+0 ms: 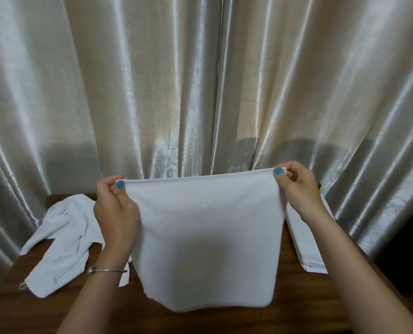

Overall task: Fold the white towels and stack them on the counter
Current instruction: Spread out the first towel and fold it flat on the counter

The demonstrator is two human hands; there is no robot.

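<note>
Shiny cream curtains (200, 80) hang pleated behind dark wooden counter (282, 309).

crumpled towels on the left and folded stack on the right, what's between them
In the head view, the held towel hangs between the crumpled towels and the folded stack, over the counter.

One head-worn wide-angle view, ours alone. We look forward and slightly down from just above our raised hands, close to the wooden counter (200, 317) at 6 o'clock, facing the satin curtain (200, 80) at 12 o'clock.
</note>
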